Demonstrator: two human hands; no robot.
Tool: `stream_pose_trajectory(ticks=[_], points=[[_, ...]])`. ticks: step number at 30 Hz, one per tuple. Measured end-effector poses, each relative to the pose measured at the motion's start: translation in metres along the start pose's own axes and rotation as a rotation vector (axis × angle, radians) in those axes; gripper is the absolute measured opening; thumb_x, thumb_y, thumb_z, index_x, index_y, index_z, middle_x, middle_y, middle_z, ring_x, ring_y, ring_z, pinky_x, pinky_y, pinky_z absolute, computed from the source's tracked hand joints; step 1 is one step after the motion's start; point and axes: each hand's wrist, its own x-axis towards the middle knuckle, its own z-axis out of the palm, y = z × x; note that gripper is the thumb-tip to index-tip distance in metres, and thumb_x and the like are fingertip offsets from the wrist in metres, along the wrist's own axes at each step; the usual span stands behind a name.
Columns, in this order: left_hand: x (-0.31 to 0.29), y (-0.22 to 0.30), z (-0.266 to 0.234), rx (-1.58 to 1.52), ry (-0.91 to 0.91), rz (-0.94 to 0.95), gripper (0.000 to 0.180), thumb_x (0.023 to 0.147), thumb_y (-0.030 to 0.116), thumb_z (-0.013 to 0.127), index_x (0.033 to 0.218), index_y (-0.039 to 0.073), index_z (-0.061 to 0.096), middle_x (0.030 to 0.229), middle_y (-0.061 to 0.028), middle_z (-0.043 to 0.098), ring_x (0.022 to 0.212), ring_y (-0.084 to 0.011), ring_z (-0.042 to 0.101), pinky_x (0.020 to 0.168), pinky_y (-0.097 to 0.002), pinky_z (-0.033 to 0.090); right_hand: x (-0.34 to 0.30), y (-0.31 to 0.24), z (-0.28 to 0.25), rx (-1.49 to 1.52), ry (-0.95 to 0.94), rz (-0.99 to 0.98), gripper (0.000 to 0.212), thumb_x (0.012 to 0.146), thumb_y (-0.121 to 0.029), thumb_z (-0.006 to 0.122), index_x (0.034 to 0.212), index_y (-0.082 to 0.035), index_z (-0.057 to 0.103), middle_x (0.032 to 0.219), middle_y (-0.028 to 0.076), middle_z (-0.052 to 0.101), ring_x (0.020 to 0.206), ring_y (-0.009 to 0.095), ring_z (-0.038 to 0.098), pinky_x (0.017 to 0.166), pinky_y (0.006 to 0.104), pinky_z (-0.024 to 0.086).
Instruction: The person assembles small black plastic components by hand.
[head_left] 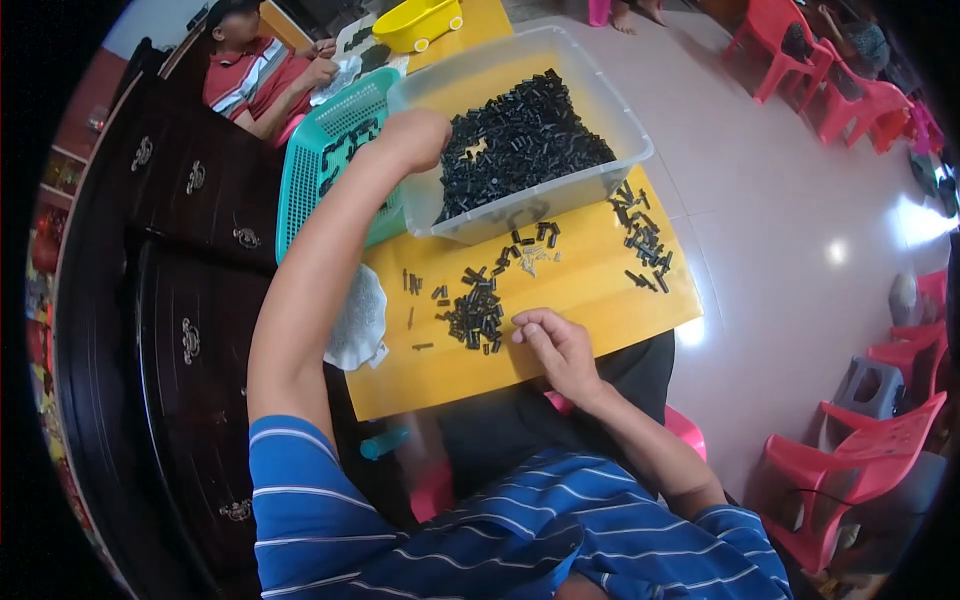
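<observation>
My left hand [415, 140] reaches over the left wall of a clear plastic bin [545, 195]. Its back is toward me and its fingertips are hidden. Inside the bin lies a heap of small black tube-like parts [525, 140]. Lower down, my right hand [562, 355] rests by the table's near edge, fingers bent and thumb close to the index finger; anything between them is too small to make out. Just left of it is a loose pile of black parts [474, 315]. Several small pale pieces [537, 260] lie beyond that pile.
A green basket [292, 205] holding black parts stands left of the bin on the yellow table [590, 285]. More black parts [645, 240] lie at the right edge. A white scalloped item [358, 325] is at left. Across sits a person in red [260, 80], near a yellow wheeled tub [415, 25].
</observation>
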Motion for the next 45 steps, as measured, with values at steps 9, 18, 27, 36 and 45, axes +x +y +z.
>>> stream_pose_trajectory(ticks=[9,18,27,36,45], points=[[0.079,-0.016,0.055,0.253,-0.236,0.176,0.013,0.068,0.012,0.072,0.08,0.01,0.072,0.085,-0.0144,0.071,0.082,-0.0348,0.068,0.07,-0.0455,0.055,0.004,-0.007,-0.002,-0.024,-0.013,0.035,0.016,0.098,-0.008,0.055,0.106,0.002,0.065,0.084,0.01,0.071,0.08,0.017,0.07,0.074,0.0273,0.053],[0.102,-0.023,0.056,0.184,-0.267,0.193,0.014,0.072,0.015,0.07,0.083,0.007,0.072,0.087,-0.0166,0.071,0.083,-0.0358,0.068,0.073,-0.0455,0.054,0.007,-0.011,-0.005,-0.052,-0.052,0.048,0.016,0.097,-0.008,0.055,0.106,0.001,0.065,0.084,0.011,0.07,0.08,0.02,0.07,0.074,0.0284,0.053],[0.093,-0.03,0.037,0.114,-0.116,0.075,0.014,0.075,0.01,0.065,0.085,0.01,0.075,0.089,-0.0166,0.071,0.084,-0.0353,0.068,0.074,-0.0445,0.054,0.006,-0.01,-0.005,-0.04,-0.053,0.046,0.016,0.097,-0.008,0.055,0.106,0.001,0.065,0.085,0.012,0.07,0.08,0.021,0.07,0.074,0.029,0.053],[0.087,-0.02,0.06,0.226,-0.325,0.159,0.012,0.071,0.006,0.064,0.079,0.007,0.073,0.085,-0.0183,0.071,0.079,-0.0369,0.068,0.071,-0.0451,0.054,0.006,-0.01,-0.006,-0.038,-0.05,0.037,0.015,0.097,-0.008,0.056,0.105,0.001,0.065,0.084,0.012,0.07,0.08,0.022,0.07,0.073,0.029,0.053],[0.092,-0.016,0.065,0.224,-0.438,0.149,0.018,0.075,0.01,0.06,0.086,0.005,0.074,0.092,-0.0206,0.071,0.087,-0.0379,0.068,0.077,-0.0453,0.054,0.008,-0.017,-0.005,-0.03,-0.051,0.03,0.016,0.098,-0.009,0.055,0.106,0.001,0.065,0.084,0.011,0.07,0.079,0.02,0.07,0.074,0.0285,0.053]])
